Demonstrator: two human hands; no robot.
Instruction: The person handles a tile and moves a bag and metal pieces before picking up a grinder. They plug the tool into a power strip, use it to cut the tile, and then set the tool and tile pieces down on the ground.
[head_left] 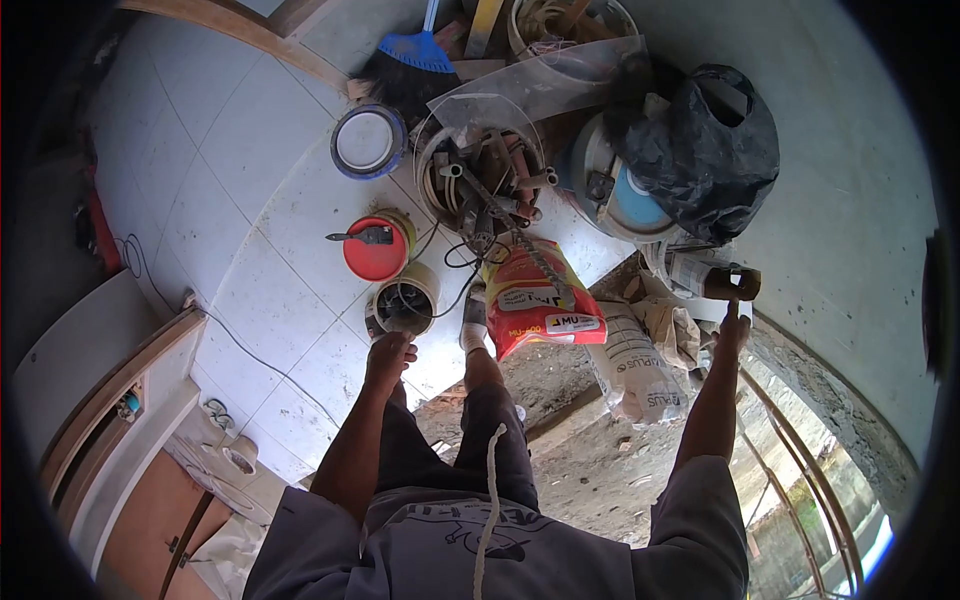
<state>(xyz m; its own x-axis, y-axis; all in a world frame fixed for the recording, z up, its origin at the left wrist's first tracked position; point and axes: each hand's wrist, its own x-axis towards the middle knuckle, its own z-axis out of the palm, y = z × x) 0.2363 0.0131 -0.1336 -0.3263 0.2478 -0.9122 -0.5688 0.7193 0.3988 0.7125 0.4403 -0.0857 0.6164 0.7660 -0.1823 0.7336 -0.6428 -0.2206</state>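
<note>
My left hand (392, 356) is closed at the near rim of an open bucket (428, 284) with grey stuff inside; what its fingers hold is too small to name. Far to the right, my right hand (734, 328) reaches up to a brown-ended container (738, 283), its fingers too small to read clearly. Just beyond the bucket, a dark brush (372, 236) lies on a red lid (375, 259). A red and yellow bag (535, 300) stands between my arms.
A bucket of tools (480, 185), a round blue-rimmed lid (366, 140) and a blue broom (417, 52) are farther off. A black plastic bag (710, 150) sits on a large pail at right. A cable (270, 362) crosses the tiles. A white sack (640, 375) lies beside broken ground.
</note>
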